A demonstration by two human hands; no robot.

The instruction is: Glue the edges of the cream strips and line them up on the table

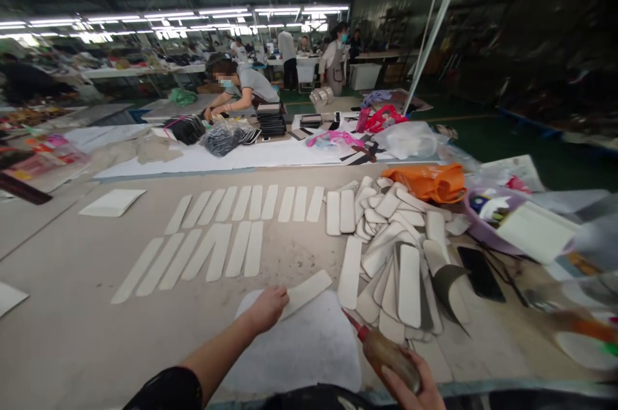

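Note:
My left hand is closed on the near end of a white rounded strip, above a pale sheet at the table's front. In my right hand is a brown bottle with a red nozzle that points up and left, close to the sheet's right edge. Two rows of similar strips lie spread out on the table to the left. A heaped pile of rounded pieces, some with grey undersides, lies right of the sheet.
A black phone and a purple basket stand at the right, with an orange bag behind the pile. White sheets lie at the left. Across the table a person leans over black stacks.

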